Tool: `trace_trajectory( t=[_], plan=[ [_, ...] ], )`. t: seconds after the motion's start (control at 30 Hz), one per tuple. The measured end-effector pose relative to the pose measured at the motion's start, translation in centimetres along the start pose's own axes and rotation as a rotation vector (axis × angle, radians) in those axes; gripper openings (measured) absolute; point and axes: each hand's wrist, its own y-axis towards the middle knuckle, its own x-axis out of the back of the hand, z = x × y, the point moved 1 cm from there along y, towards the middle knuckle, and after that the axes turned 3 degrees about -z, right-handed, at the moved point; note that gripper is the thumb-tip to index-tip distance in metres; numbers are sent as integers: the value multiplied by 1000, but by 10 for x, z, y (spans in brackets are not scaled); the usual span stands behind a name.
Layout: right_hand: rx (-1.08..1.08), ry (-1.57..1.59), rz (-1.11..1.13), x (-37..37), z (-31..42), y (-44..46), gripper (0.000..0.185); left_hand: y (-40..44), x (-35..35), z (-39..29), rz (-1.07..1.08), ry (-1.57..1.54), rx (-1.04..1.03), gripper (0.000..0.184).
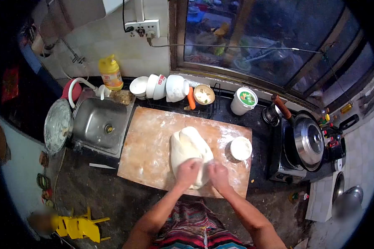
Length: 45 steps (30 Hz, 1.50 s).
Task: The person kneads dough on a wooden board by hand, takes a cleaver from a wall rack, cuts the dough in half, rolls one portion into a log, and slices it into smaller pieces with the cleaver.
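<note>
A: Where does the dough (186, 146) sit, seen from the hands?

B: Mostly above them in the frame. It lies near the middle of the picture, on the wooden board (147, 141) that rests on the dark tabletop (262, 145). The bulk of it reaches up from the wrists and a little to the left.

A: And its long axis?

B: Roughly top to bottom, with the lower end leaning toward the lower right. So it points more or less along the forearms, not across them.

A: Which hand is nearer its middle?

B: The left hand (189, 171). It rests on the lower part of the lump, while the right hand (217, 173) is out at the lower right edge, touching the side. A pale strip of dough shows between the two.

A: Are they gripping it?

B: Both have the fingers curled in, against the dough. The fingertips are hidden, so I cannot tell whether a fold is pinched or the knuckles simply press.

A: Anything close by?

B: A white bowl (241, 158), right of the dough on the same board, apart from both hands.
</note>
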Motion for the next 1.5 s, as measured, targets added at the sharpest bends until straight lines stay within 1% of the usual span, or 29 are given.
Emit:
trace_trajectory(
  t=[0.07,0.1,0.13,0.2,0.23,0.27,0.37,0.47,0.57,0.67,0.77,0.8,0.87,0.9,1.0,1.1,1.17,1.23,1.27,1.37,1.43,1.5],
  plan=[
    [0,-54,282,-15,24,16,30,18,32,27,-272,225,-137,40],
    [-3,-79,424,-23,35,24,32,31,55,30,-304,378,-237,47],
    [-52,-107,458,-30,41,32,37,46,77,32,-335,531,-340,56],
    [-50,-125,448,-49,36,52,37,95,102,82,-216,447,-305,67],
    [-54,-134,445,-56,35,60,37,107,108,82,-152,405,-284,72],
    [-76,-133,441,-60,37,70,39,121,112,81,-79,388,-304,81],
    [-163,-107,463,-66,41,101,42,167,92,42,82,427,-479,75],
    [-206,-66,362,-85,24,120,43,205,70,23,184,650,-242,66],
    [-199,-13,338,-92,18,138,45,243,61,40,155,606,-411,54],
    [-319,143,400,-83,14,140,43,240,56,37,91,589,-310,45],
    [-535,510,818,-18,37,131,35,175,55,10,72,646,-360,40],
    [-443,435,796,-6,28,124,28,147,51,0,-24,624,-483,29],
    [-496,420,546,10,12,113,29,75,43,-32,18,824,-506,31],
    [-516,410,419,17,9,110,31,49,36,-37,36,922,-517,32],
    [42,87,0,16,40,94,38,-18,18,-8,-226,924,-925,22],
    [313,-26,12,-25,31,48,45,-51,17,9,-238,666,-709,20],
    [368,-18,-62,-30,28,15,49,-48,19,25,-357,728,-663,37],
    [411,-67,-97,-37,19,-13,51,-34,12,25,-569,861,-704,45],
    [436,-42,-177,-46,12,-23,51,-29,5,47,-570,965,-653,47],
    [474,-99,-109,-49,-1,-37,52,-29,-8,82,-671,876,-764,48],
    [461,-129,-119,-55,-7,-25,53,-13,-7,85,-661,872,-769,49],
    [439,-143,-150,-66,-8,4,53,21,2,81,-648,869,-774,49]
  ],
)
